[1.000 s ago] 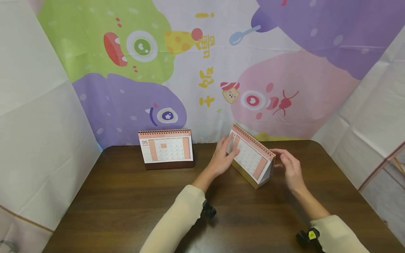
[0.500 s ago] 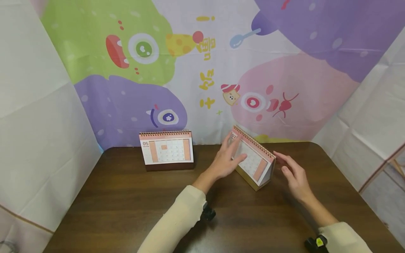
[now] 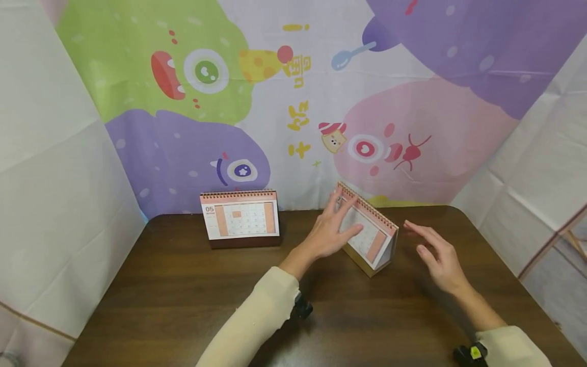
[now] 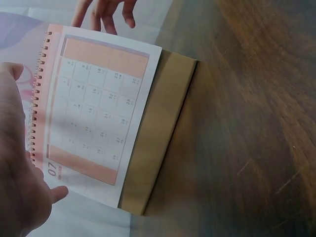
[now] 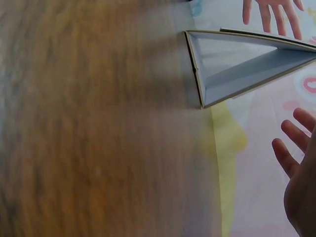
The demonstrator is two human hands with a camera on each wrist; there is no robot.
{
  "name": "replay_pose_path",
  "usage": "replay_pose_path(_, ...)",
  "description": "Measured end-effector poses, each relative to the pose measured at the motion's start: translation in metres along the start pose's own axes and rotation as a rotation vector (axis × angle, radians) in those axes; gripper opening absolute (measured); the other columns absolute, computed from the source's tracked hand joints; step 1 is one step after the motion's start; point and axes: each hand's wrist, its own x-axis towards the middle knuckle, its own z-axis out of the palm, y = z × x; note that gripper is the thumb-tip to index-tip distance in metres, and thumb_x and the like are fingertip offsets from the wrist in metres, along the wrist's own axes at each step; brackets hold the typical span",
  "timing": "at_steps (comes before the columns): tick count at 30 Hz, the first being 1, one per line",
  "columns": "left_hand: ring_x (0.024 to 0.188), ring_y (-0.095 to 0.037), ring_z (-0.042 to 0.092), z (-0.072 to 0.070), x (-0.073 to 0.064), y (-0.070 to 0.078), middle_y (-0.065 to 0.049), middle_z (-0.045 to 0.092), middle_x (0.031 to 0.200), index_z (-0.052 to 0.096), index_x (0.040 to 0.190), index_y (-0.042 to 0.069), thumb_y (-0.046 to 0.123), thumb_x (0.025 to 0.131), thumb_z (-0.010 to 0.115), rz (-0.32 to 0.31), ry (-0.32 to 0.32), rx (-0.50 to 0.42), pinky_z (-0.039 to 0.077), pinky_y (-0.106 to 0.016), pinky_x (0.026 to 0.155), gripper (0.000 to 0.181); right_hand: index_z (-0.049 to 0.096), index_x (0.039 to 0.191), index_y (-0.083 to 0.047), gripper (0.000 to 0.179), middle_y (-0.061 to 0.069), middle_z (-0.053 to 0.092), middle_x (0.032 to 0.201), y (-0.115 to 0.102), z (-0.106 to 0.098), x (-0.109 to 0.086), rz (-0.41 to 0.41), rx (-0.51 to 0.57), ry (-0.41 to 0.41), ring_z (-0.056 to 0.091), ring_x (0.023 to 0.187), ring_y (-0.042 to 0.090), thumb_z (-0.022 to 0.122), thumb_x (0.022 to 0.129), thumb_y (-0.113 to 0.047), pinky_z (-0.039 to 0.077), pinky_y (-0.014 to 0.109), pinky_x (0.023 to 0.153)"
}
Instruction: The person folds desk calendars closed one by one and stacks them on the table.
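A spiral-bound desk calendar [image 3: 367, 237] marked 07, with a tan base, stands at an angle on the right of the table. My left hand [image 3: 326, 232] hovers over its front with fingers spread, fingertips near the spiral's left end. In the left wrist view the same calendar page [image 4: 94, 108] shows in full, with the left hand [image 4: 22, 168] beside its spiral edge. My right hand [image 3: 440, 260] is apart from the calendar's right end, fingers extended and holding nothing. The right wrist view shows the calendar's hollow triangular side [image 5: 247, 74], with the right hand [image 5: 301, 163] below it.
A second desk calendar [image 3: 240, 216] marked 05, with a dark brown base, stands upright at the back left of the brown wooden table [image 3: 183, 295]. A cartoon-printed cloth [image 3: 302, 102] hangs behind the table, and white cloth walls [image 3: 55, 153] flank it.
My right hand has drawn away from the calendar's right end, toward the right and nearer to me. My left hand's fingers have spread and shifted slightly right over the page. The calendars stay put.
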Motion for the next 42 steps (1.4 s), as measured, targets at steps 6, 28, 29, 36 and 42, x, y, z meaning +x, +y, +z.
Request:
replay_pose_path(6,0.180,-0.043,0.001,-0.003,0.002,0.003,-0.012,0.002,0.193,0.034,0.179,0.029,0.048,0.113,0.059,0.023,-0.001,0.030,0.026,-0.082,0.134,0.073,0.072,0.139,0.011,0.038,-0.002,0.076,0.149,0.000,-0.006,0.000,-0.056,0.016,-0.021,0.067,0.139,0.000,0.058,0.105,0.006,0.050,0.009,0.110)
replay_pose_path(28,0.179,-0.046,0.002,-0.004,0.009,0.009,-0.005,0.005,0.194,0.042,0.175,0.033,0.049,0.113,0.060,0.071,-0.016,0.127,0.031,-0.085,0.130,0.066,0.083,0.129,0.001,0.038,0.007,0.080,0.145,0.001,-0.005,0.002,-0.083,0.006,-0.110,0.070,0.134,0.006,0.056,0.103,0.006,0.047,0.012,0.107)
replay_pose_path(29,0.179,-0.047,0.002,-0.004,0.009,0.010,-0.005,0.005,0.194,0.042,0.175,0.034,0.049,0.114,0.059,0.072,-0.021,0.128,0.031,-0.085,0.130,0.066,0.083,0.129,0.001,0.038,0.007,0.080,0.145,0.001,-0.005,0.002,-0.082,0.005,-0.111,0.070,0.134,0.006,0.055,0.103,0.006,0.047,0.012,0.106)
replay_pose_path(36,0.179,-0.043,0.006,-0.003,0.008,0.013,-0.004,0.007,0.194,0.043,0.175,0.035,0.050,0.114,0.059,0.073,-0.045,0.130,0.031,-0.084,0.130,0.065,0.083,0.129,0.000,0.037,0.005,0.080,0.143,0.001,-0.006,0.002,-0.069,-0.017,-0.107,0.070,0.132,0.004,0.052,0.110,-0.003,0.046,0.012,0.100)
replay_pose_path(42,0.180,-0.037,0.013,-0.002,0.009,0.013,-0.003,0.007,0.194,0.044,0.174,0.036,0.050,0.114,0.059,0.069,-0.050,0.129,0.033,-0.084,0.129,0.064,0.085,0.126,-0.001,0.037,0.005,0.081,0.142,0.000,-0.007,0.001,-0.053,-0.016,-0.100,0.070,0.131,0.003,0.050,0.112,-0.007,0.045,0.015,0.091)
